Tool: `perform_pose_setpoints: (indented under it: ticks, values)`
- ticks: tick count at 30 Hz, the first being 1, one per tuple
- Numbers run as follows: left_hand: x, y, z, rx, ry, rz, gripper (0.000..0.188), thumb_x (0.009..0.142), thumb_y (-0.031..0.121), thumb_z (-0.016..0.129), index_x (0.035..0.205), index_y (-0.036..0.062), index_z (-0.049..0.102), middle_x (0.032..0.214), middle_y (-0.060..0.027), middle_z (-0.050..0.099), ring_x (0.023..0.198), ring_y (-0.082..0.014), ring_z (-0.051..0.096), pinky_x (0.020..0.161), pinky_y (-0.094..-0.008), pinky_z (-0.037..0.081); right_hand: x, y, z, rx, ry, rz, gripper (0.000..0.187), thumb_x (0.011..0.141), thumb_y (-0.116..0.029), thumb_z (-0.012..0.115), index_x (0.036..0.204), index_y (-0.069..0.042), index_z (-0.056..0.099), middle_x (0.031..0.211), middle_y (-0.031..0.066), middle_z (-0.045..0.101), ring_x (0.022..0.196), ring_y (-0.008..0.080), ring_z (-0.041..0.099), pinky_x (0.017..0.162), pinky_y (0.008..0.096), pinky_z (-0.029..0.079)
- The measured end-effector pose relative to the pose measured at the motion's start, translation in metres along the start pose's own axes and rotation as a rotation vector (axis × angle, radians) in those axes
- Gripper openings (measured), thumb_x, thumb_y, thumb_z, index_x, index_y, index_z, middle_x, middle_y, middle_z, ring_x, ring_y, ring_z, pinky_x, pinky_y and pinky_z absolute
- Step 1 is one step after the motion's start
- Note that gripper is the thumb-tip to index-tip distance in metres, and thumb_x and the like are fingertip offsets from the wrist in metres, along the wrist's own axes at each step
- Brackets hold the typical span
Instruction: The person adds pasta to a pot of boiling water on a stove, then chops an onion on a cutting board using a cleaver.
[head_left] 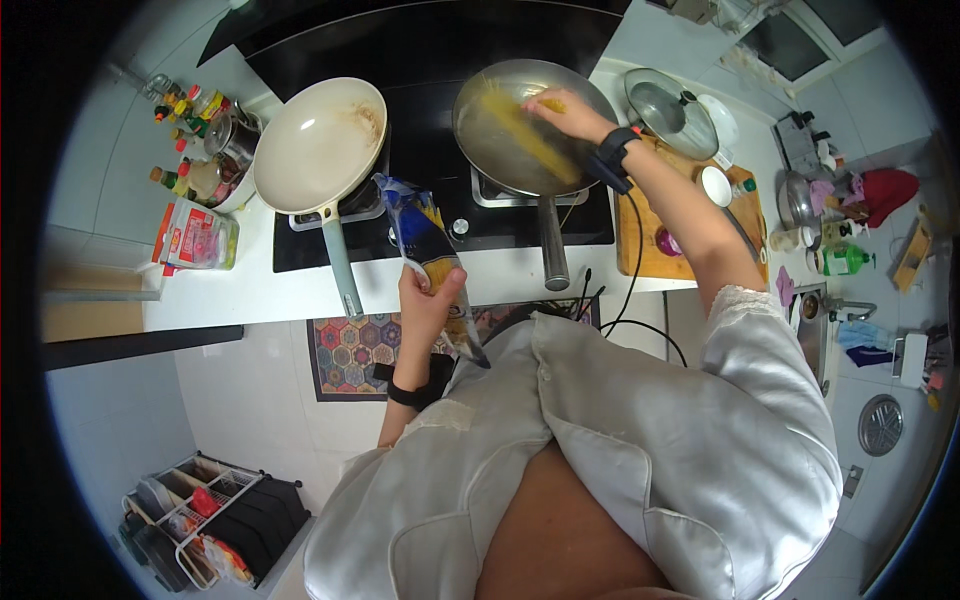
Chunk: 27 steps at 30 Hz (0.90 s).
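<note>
My left hand [424, 305] is wrapped round a blue, partly see-through packet of spaghetti [420, 228], held upright in front of the counter edge, between the two pans. Over the metal wok [478, 165] on the right burner, my right hand [572, 116] grips a bundle of dry spaghetti [522, 132]. The strands slant across the wok and look blurred. Whether their ends touch the bottom of the wok I cannot tell. The wok's dark handle [553, 245] points toward me.
A cream frying pan [318, 140] sits on the left burner, its pale green handle [342, 265] jutting over the counter edge. Bottles and jars [200, 135] crowd the far left. On the right are a wooden board [650, 245] and a glass lid [668, 108]. A black cable [637, 240] hangs from my right wrist.
</note>
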<state>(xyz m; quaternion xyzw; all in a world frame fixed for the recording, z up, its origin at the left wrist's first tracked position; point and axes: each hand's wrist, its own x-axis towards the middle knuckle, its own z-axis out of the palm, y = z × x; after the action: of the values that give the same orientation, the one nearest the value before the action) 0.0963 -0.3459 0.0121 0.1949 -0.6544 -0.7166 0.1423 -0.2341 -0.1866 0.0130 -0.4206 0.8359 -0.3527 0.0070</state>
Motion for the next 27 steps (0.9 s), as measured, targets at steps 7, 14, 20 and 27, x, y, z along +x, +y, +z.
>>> perform_pose_setpoints:
  ticks: [7, 14, 20, 27]
  values:
    - [0.0, -0.007, -0.005, 0.02, 0.003, -0.006, 0.036, 0.072, 0.018, 0.07, 0.096, 0.0013, 0.05, 0.082, -0.0023, 0.057, 0.072, -0.0093, 0.052, 0.065, -0.0229, 0.043, 0.004, -0.031, -0.021, -0.101, -0.117, 0.171, 0.023, 0.084, -0.025, 0.051, 0.092, -0.007, 0.063, 0.092, 0.0133, 0.062, 0.088, 0.0269, 0.058, 0.077, 0.0333, 0.045]
    - [0.0, 0.0, -0.002, -0.001, -0.06, -0.004, 0.038, 0.071, 0.02, 0.071, 0.098, 0.001, 0.05, 0.084, -0.0029, 0.057, 0.074, -0.0097, 0.052, 0.066, -0.0233, 0.043, 0.012, -0.008, -0.004, -0.094, -0.039, 0.054, 0.023, 0.083, -0.025, 0.052, 0.093, -0.006, 0.062, 0.09, 0.014, 0.062, 0.083, 0.031, 0.059, 0.075, 0.0346, 0.046]
    - [0.0, 0.0, -0.001, -0.01, -0.056, 0.009, 0.039, 0.072, 0.019, 0.07, 0.099, 0.0003, 0.05, 0.087, -0.0039, 0.057, 0.075, -0.0097, 0.052, 0.067, -0.0232, 0.043, 0.005, 0.015, -0.016, -0.241, 0.073, 0.078, 0.022, 0.082, -0.022, 0.052, 0.09, -0.005, 0.063, 0.086, 0.0168, 0.061, 0.08, 0.034, 0.057, 0.073, 0.0372, 0.046]
    - [-0.003, 0.01, 0.001, -0.006, -0.064, 0.001, 0.039, 0.072, 0.018, 0.07, 0.101, -0.0004, 0.049, 0.088, -0.0042, 0.057, 0.077, -0.0099, 0.053, 0.068, -0.0231, 0.044, 0.004, 0.02, -0.025, -0.348, 0.16, 0.172, 0.023, 0.081, -0.024, 0.05, 0.085, -0.004, 0.062, 0.077, 0.0207, 0.058, 0.073, 0.0382, 0.056, 0.067, 0.0426, 0.046]
